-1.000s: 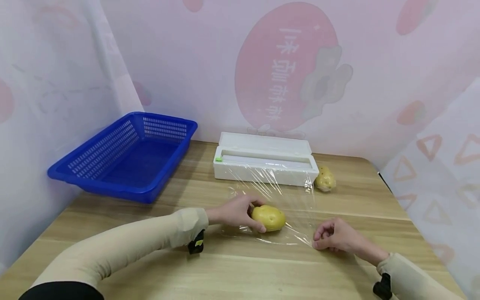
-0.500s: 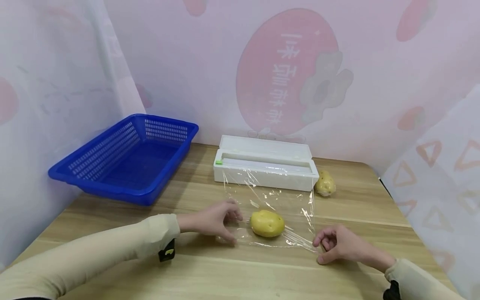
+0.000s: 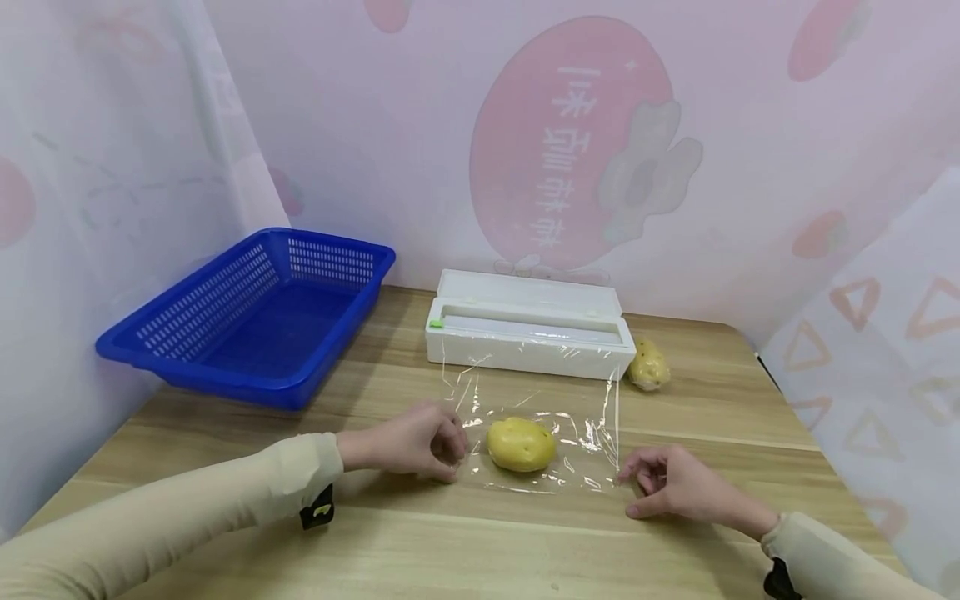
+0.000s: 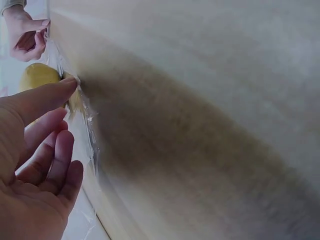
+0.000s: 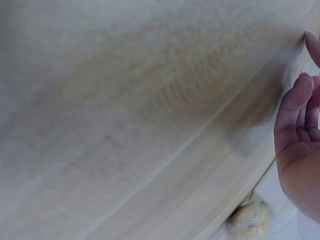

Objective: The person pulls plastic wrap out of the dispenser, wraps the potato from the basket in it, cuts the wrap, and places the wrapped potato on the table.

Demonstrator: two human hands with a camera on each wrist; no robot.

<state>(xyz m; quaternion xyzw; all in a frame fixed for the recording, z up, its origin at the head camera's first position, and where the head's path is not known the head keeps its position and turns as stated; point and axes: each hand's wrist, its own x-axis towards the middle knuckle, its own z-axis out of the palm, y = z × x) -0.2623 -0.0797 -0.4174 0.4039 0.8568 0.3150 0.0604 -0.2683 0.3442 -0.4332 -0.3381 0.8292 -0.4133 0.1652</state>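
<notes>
A yellow potato (image 3: 521, 444) lies on a sheet of clear plastic wrap (image 3: 577, 467), drawn out from a white dispenser box (image 3: 528, 354) over the wooden table. My left hand (image 3: 416, 442) is at the sheet's left edge, its fingers curled and the thumb tip against the film; it pinches the edge there. In the left wrist view the potato (image 4: 40, 77) shows behind the thumb. My right hand (image 3: 678, 483) is at the near right corner of the wrap, thumb and forefinger parted, holding nothing. The right wrist view shows the same gap between its fingertips.
At the left stands a blue plastic basket (image 3: 311, 379) with slotted walls. Another potato (image 3: 648, 365), wrapped in film, lies at the right end of the dispenser. The box's lid (image 3: 528, 290) is raised toward the patterned curtain behind.
My left hand has let go of the potato, moved left and taken the wrap's left edge. The wrap and potato have shifted slightly left. My right fingers have parted from the corner.
</notes>
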